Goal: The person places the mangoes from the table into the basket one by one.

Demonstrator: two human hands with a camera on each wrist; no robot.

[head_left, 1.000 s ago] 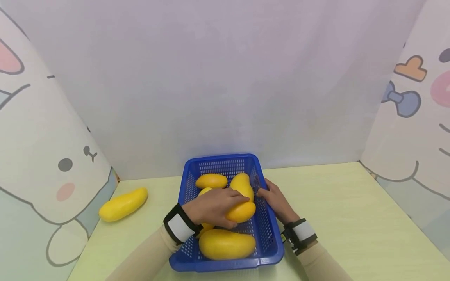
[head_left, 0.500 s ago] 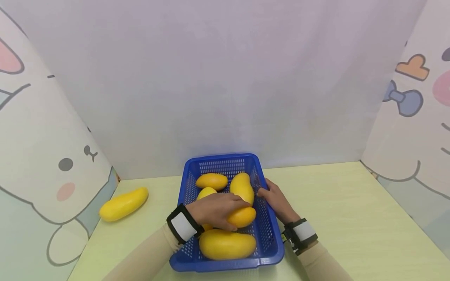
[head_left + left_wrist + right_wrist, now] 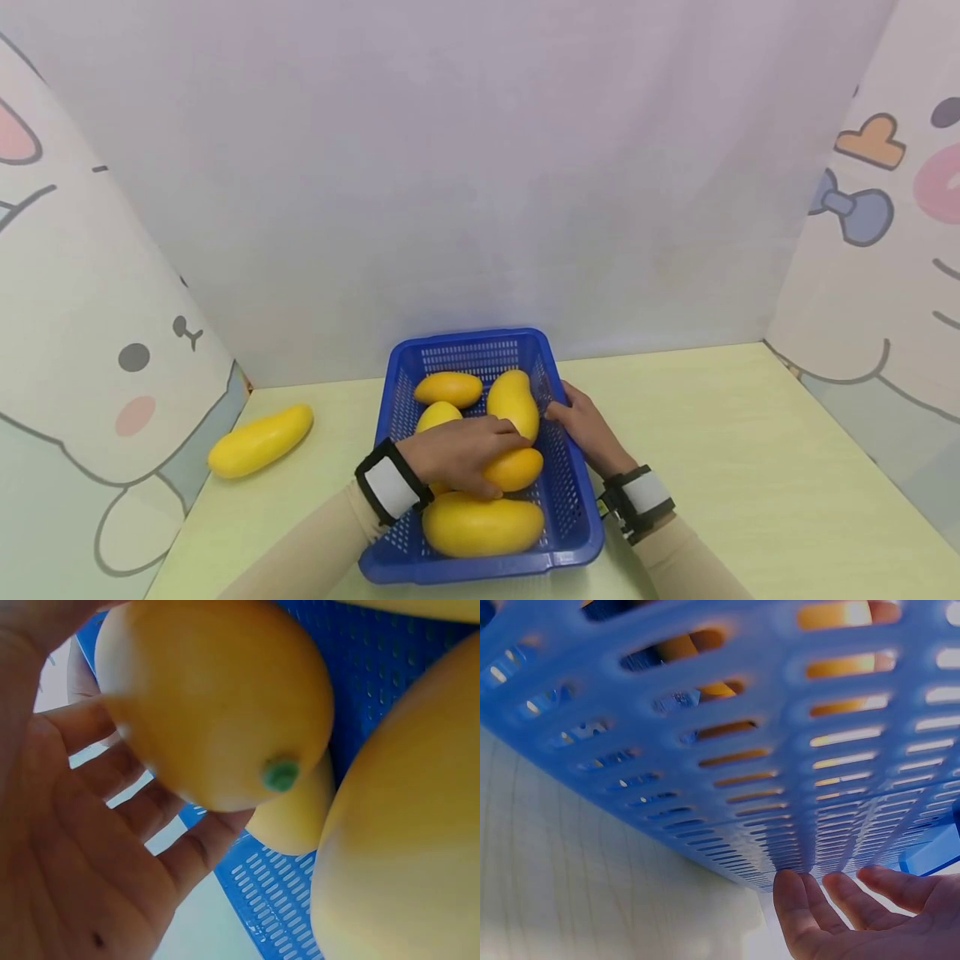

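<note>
In the head view, my left hand (image 3: 459, 455) reaches into a blue slotted basket (image 3: 480, 573) and grips an orange-yellow mango (image 3: 519, 469). The left wrist view shows the fingers curled along one side of this mango, whose end bears a green stem spot. A large yellow mango (image 3: 483, 525) lies just in front of it, along the basket's near side. My right hand (image 3: 592, 432) holds the basket's right rim, thumb over the top. Its fingertips (image 3: 787, 889) lie against the slotted outer wall in the right wrist view.
Farther back in the basket lie an orange mango (image 3: 448, 389), a curved yellow mango (image 3: 513, 404) and another mango (image 3: 438, 414), partly behind my left hand. One long yellow fruit (image 3: 260, 442) lies on the table (image 3: 697, 433) at left. A pale wall (image 3: 480, 192) stands behind.
My left hand has brought the orange-yellow mango slightly nearer to me, down close to the large mango. My right hand stays on the rim.
</note>
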